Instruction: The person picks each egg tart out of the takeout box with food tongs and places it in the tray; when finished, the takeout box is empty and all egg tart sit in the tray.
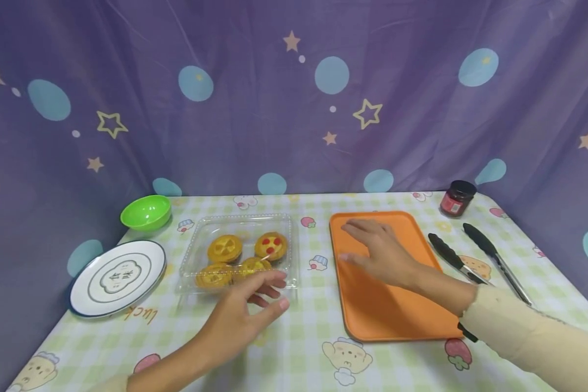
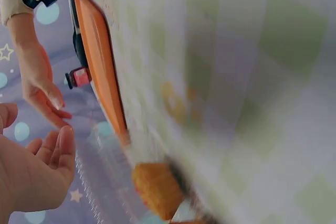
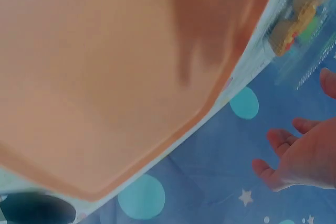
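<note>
My left hand (image 1: 247, 310) hovers over the near edge of a clear plastic container (image 1: 294, 250), fingers loosely bent and holding nothing. Inside the container sit several tarts (image 1: 225, 249), one topped with red dots (image 1: 271, 246). Above the orange tray (image 1: 397, 310) is my right hand (image 1: 379, 250), its fingers extended and nothing in them. Both hands, left (image 2: 37, 171) and right (image 3: 310, 156), also look empty in their own wrist views. Whether the left fingertips touch the container cannot be told.
On the left stand a white plate (image 1: 93, 288) with a printed emblem and a green bowl (image 1: 146, 213). Black-tipped metal tongs (image 1: 495, 256) lie to the right of the tray, partly behind my right forearm. A dark-lidded jar (image 1: 458, 199) stands at the back right, near the purple curtain (image 1: 255, 136).
</note>
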Available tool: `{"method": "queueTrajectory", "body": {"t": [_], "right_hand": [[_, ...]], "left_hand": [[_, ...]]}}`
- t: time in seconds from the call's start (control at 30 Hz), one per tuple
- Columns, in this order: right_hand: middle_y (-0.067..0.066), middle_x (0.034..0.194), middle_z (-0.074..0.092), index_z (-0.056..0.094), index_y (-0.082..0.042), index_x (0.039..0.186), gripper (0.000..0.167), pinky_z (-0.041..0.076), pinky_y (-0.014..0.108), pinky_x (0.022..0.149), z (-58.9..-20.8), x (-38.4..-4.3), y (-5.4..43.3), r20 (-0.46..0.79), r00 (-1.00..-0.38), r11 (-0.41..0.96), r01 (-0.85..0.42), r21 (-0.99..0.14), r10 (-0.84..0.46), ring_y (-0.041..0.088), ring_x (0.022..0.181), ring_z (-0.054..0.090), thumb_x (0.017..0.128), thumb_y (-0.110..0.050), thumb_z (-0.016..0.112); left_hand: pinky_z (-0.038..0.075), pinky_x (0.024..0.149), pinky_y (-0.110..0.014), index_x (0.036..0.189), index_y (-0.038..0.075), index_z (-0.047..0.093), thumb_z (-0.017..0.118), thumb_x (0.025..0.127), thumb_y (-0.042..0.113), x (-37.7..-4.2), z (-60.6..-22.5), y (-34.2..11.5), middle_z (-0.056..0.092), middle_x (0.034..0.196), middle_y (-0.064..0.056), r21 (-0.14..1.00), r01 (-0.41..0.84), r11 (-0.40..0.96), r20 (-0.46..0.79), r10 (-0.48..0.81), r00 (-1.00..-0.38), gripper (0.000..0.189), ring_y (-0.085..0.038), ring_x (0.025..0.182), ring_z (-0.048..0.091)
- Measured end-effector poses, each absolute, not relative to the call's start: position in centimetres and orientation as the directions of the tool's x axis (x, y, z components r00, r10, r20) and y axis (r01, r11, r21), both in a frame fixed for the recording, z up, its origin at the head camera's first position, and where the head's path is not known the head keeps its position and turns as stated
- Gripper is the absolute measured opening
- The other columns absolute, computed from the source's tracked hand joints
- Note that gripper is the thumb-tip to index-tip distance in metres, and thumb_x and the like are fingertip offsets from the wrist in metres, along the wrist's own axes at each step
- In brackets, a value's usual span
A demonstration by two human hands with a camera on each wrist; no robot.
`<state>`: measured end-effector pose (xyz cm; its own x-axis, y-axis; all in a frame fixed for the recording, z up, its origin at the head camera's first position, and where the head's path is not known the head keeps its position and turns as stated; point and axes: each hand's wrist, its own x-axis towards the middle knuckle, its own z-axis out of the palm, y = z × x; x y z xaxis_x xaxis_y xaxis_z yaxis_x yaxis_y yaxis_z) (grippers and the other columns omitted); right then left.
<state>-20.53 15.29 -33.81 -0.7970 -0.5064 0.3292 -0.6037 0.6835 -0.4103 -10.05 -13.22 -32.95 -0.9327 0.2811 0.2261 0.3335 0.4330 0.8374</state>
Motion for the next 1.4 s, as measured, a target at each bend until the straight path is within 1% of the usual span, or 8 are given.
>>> {"method": "queueTrajectory", "body": {"t": [0.2,0.43,0.6,0.7,0.83,1.0,1.17,1.4], "right_hand": [[0.014,0.141,0.049,0.054,-0.005,0.136,0.06,0.029,0.054,0.107,-34.4,-20.2,14.3,0.358,-0.769,0.65,-0.639,-0.411,-0.53,0.031,0.132,0.04,0.085,-0.031,0.075],[0.011,0.137,0.053,0.06,-0.005,0.129,0.054,0.034,0.049,0.104,-34.6,-20.0,12.9,0.392,-0.739,0.61,-0.674,-0.418,-0.549,0.027,0.129,0.043,0.084,-0.031,0.076],[0.011,0.137,0.052,0.062,-0.007,0.127,0.052,0.034,0.05,0.103,-34.7,-19.8,12.4,0.392,-0.741,0.594,-0.672,-0.442,-0.545,0.027,0.129,0.043,0.084,-0.031,0.076],[0.009,0.137,0.052,0.062,-0.008,0.126,0.051,0.034,0.049,0.103,-34.8,-19.8,12.2,0.394,-0.741,0.585,-0.672,-0.455,-0.544,0.026,0.129,0.043,0.084,-0.031,0.076],[0.008,0.136,0.053,0.064,-0.008,0.124,0.049,0.033,0.049,0.103,-34.8,-19.7,11.7,0.401,-0.729,0.561,-0.684,-0.467,-0.555,0.025,0.128,0.044,0.083,-0.031,0.077],[0.005,0.135,0.054,0.065,-0.009,0.122,0.046,0.034,0.049,0.101,-34.9,-19.6,11.0,0.415,-0.708,0.532,-0.705,-0.469,-0.572,0.022,0.127,0.045,0.083,-0.031,0.077],[0.004,0.133,0.055,0.066,-0.01,0.119,0.043,0.034,0.043,0.097,-35.0,-19.5,10.4,0.421,-0.694,0.507,-0.717,-0.478,-0.584,0.02,0.125,0.046,0.082,-0.029,0.078],[0.006,0.131,0.057,0.067,-0.008,0.118,0.044,0.036,0.038,0.095,-35.7,-19.3,9.6,0.415,-0.668,0.496,-0.74,-0.454,-0.617,0.02,0.124,0.048,0.08,-0.028,0.079]], "left_hand": [[0.057,0.08,-0.025,0.12,0.013,0.062,0.069,0.09,0.029,-9.7,-33.7,-12.6,0.066,0.109,-0.003,0.907,0.181,0.379,0.063,0.304,-0.951,0.034,-0.015,0.096,0.063],[0.056,0.078,-0.024,0.12,0.006,0.062,0.068,0.091,0.025,-9.7,-34.6,-12.2,0.065,0.11,-0.012,0.946,0.097,0.309,-0.009,0.325,-0.946,0.035,-0.02,0.093,0.064],[0.059,0.074,-0.027,0.122,-0.003,0.058,0.065,0.093,0.023,-9.9,-35.0,-12.0,0.064,0.108,-0.013,0.977,0.005,0.214,-0.075,0.365,-0.928,0.04,-0.025,0.092,0.066],[0.06,0.075,-0.031,0.123,-0.005,0.057,0.064,0.093,0.023,-9.9,-35.3,-11.9,0.065,0.107,-0.013,0.982,-0.064,0.18,-0.128,0.368,-0.921,0.042,-0.028,0.093,0.067],[0.06,0.08,-0.034,0.126,-0.007,0.055,0.063,0.094,0.021,-9.9,-35.7,-11.9,0.067,0.109,-0.014,0.975,-0.186,0.122,-0.219,0.365,-0.905,0.044,-0.026,0.093,0.067],[0.06,0.083,-0.031,0.128,-0.01,0.051,0.061,0.095,0.021,-10.0,-36.3,-11.9,0.068,0.109,-0.012,0.95,-0.312,0.03,-0.303,0.345,-0.888,0.046,-0.02,0.092,0.067],[0.059,0.084,-0.029,0.131,-0.01,0.049,0.062,0.095,0.023,-10.1,-36.7,-12.0,0.067,0.112,-0.011,0.93,-0.367,-0.01,-0.342,0.341,-0.876,0.051,-0.018,0.093,0.067],[0.057,0.089,-0.03,0.134,-0.011,0.043,0.06,0.095,0.02,-10.5,-37.2,-12.0,0.065,0.116,-0.013,0.916,-0.395,-0.066,-0.356,0.316,-0.88,0.053,-0.019,0.096,0.066]]}}
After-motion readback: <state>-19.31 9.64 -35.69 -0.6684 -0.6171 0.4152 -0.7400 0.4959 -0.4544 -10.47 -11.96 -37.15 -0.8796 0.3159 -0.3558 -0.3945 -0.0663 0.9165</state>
